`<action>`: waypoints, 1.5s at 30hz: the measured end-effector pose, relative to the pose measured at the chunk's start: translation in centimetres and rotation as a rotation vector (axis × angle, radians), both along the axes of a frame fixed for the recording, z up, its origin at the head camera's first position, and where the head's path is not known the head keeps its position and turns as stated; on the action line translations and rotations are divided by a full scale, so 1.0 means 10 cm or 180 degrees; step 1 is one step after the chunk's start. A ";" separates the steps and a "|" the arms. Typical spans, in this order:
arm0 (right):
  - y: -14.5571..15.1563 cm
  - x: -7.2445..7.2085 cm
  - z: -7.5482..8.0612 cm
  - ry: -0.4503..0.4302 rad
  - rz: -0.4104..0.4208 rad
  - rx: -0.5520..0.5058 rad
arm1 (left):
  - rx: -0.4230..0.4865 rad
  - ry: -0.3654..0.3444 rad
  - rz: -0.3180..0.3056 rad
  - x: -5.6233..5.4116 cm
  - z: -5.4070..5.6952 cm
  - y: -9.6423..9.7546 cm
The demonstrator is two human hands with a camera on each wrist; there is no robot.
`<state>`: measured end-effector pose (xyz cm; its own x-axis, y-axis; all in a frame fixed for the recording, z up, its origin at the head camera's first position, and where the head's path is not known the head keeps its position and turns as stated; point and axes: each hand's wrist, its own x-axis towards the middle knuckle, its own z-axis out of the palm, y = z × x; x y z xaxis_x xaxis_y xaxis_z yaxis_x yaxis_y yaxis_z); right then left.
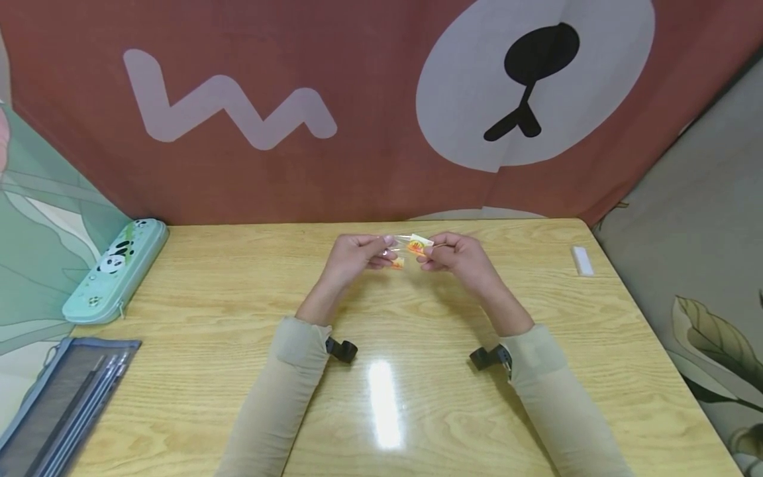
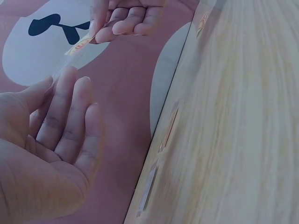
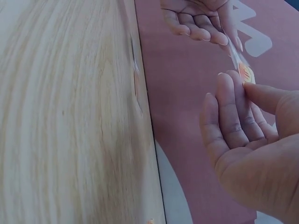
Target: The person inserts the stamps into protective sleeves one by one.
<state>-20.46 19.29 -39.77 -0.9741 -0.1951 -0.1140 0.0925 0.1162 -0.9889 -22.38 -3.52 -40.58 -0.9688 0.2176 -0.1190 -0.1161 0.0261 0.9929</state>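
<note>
Both hands hold a small clear plastic packet with an orange-and-yellow printed label above the far part of the table. My left hand pinches its clear end between thumb and fingers. At the labelled end, my right hand pinches it with thumb and forefinger. The right wrist view shows the label just beyond the right thumb tip. Below the left fingers a second orange printed patch shows. In the left wrist view a thin clear piece with orange print appears at the tabletop, near the back edge.
A mint panda pencil case lies at the table's left edge. In front of it is a dark mesh zip pouch with pencils. A white eraser-like block sits at the far right. A red-brown printed cloth hangs behind the table.
</note>
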 end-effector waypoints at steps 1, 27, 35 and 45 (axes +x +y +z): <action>0.00 0.00 0.00 0.0011 -0.0001 0.0033 | 0.0006 -0.0002 0.0008 0.00 0.00 0.00; 0.05 0.01 0.04 0.0055 0.0063 0.0253 | -0.0094 0.0132 0.0082 0.01 0.00 0.03; 0.06 0.01 0.05 0.0025 0.0096 0.0353 | -0.0107 0.0103 0.0094 0.01 -0.01 0.03; 0.05 0.01 0.07 -0.0016 0.0125 0.0291 | -0.0150 0.0214 0.0066 0.01 0.01 0.01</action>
<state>-20.32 19.75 -39.08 -0.9653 -0.2216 -0.1381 0.0912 0.2095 -0.9735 -22.23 -3.46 -40.53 -0.9792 0.1930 -0.0631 -0.0502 0.0711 0.9962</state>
